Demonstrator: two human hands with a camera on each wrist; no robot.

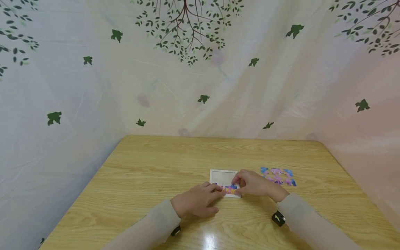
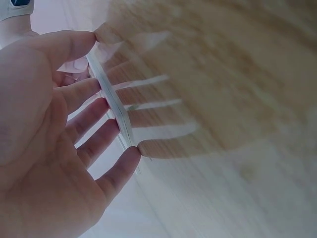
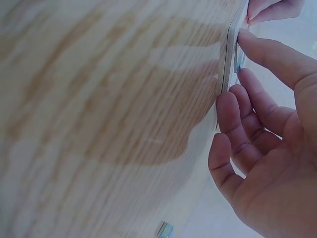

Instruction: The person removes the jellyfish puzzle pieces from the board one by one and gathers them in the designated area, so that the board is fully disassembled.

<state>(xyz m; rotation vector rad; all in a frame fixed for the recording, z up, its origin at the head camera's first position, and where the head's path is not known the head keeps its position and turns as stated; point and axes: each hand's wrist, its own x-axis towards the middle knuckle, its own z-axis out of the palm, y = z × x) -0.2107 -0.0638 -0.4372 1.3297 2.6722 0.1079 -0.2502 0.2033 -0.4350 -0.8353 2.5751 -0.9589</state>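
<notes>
Pale sleeves (image 1: pixel 147 225) nearest the cam, w/ a blk wrist device (image 1: pixel 278 218) by the R cuff. Btwn the hands: small white puzzle frame (image 1: pixel 222 177), flat on the wood-grain table (image 1: pixel 156 159), just R of ctr in head view. Far part of it bare; near part has a row of bright laid pieces (image 1: pixel 230 190), pink/yellow/blue, partly hidden by fingers. R hand (image 1: pixel 254 183) at frame's R side: thumb + index pinch a small piece (image 3: pixel 237 60) w/ a bit of blue, other fingers loosely bent. L hand (image 1: pixel 198 201) isn't gripping: fingers extended & spread, tips touching frame's near L part. R of the frame, past the R hand: group of pink + blue pieces (image 1: pixel 276 173), laid tog. on the table as a rough rectangle w/ gaps. Beyond table's far edge: pale hanging cloth (image 1: pixel 175 86), printed w/ dk green bird-like shapes & leafy branches.
</notes>
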